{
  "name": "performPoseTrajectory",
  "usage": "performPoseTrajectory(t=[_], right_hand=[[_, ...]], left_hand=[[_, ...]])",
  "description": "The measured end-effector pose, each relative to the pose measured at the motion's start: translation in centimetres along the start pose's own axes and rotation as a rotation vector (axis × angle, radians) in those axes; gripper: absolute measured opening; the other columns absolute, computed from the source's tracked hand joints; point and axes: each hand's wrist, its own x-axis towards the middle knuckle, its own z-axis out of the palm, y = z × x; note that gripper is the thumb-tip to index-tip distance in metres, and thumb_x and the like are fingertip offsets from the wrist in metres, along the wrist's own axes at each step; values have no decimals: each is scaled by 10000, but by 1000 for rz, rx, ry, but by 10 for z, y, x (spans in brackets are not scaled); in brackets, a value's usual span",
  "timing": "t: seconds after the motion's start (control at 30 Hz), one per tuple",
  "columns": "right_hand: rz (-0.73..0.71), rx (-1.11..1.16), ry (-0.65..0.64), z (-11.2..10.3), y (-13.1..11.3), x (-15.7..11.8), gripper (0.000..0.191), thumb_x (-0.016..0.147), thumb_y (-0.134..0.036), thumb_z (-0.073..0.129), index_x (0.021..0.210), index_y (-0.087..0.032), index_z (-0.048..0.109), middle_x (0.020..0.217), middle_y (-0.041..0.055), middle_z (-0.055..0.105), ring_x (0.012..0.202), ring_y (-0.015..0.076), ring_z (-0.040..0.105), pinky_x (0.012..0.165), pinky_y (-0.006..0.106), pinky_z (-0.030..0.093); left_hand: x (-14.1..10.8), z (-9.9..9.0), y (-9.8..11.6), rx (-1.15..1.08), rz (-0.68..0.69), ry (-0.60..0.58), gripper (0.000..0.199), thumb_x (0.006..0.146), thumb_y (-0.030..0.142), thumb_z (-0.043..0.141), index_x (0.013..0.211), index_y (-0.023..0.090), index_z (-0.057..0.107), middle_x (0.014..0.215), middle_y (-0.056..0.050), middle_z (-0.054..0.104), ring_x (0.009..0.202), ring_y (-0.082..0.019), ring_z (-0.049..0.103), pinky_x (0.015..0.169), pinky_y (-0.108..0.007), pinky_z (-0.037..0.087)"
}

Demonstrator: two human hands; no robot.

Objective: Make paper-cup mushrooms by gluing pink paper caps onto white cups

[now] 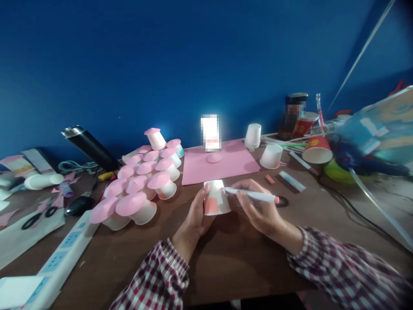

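My left hand (196, 211) grips a white paper cup (220, 196), turned rim down, with an orange-pink patch coloured on its lower side. Between the fingers of my right hand (258, 206) is a white marker (254, 194) with an orange-pink end; its tip meets or nearly meets the cup's side. Behind the cup lies a pink paper sheet (196, 168) bearing a small pink paper cone (214, 158). To the left stand several upside-down cups topped with pink cones (137, 184). A lone white cup (271, 156) sits right of the sheet.
Left on the table are a power strip (61, 249), a black mouse (79, 206), scissors (40, 215) and a leaning black flask (92, 148). Stacked white cups (253, 136), a red cup (318, 150), a glue stick (292, 181) and a black cable (348, 202) lie to the right.
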Motion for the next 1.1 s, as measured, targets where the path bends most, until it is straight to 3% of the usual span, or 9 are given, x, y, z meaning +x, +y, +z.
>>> performPoseTrajectory(t=[0.47,0.63,1.1], right_hand=[[-24,14,-20,1,-4,-2,116,912,-258,532,945,-195,623,834,35,687,707,145,627,638,247,502],[21,18,7,2,-3,-1,123,919,-265,522,918,-189,619,782,27,671,636,133,601,570,231,483],[-33,21,-13,-1,-4,-1,97,905,-220,534,918,-186,625,788,23,679,666,126,617,613,222,489]], left_hand=[[0,3,-3,-1,-39,2,332,802,407,645,936,103,643,899,-125,692,954,-274,654,867,-373,513],[0,1,-2,-11,-16,-7,310,848,388,594,964,106,650,914,-117,697,945,-252,659,860,-350,519],[0,3,-1,-33,-12,-46,300,861,380,576,918,98,662,780,-89,681,825,-220,666,829,-329,523]])
